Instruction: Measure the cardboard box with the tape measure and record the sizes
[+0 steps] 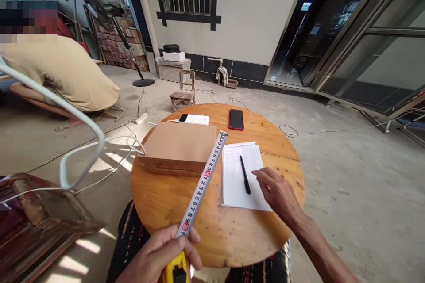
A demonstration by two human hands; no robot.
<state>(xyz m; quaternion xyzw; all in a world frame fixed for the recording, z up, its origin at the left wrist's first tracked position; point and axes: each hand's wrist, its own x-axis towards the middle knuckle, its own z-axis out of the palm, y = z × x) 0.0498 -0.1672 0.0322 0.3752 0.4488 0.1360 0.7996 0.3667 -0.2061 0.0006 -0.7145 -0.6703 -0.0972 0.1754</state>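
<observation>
My left hand (166,250) is closed round a yellow tape measure (175,269) at the near edge of the round wooden table (232,239). Its blade (202,185) sticks out forward and slightly right, with the hooked end beside the right edge of a brown cardboard box (182,141). My right hand (274,185) reaches over the right side of a stack of white paper (232,185), fingers stretched out and holding nothing. Left of those fingertips a black pen (245,174) lies on the top sheet, which has faint printing.
Behind the box lies a white device (195,119) with a dark display; a red-edged phone (236,119) lies to its right. A small wooden chair (183,93) stands beyond the table. Cables cross the floor. At left are a seated person (59,70) and a standing fan (142,82).
</observation>
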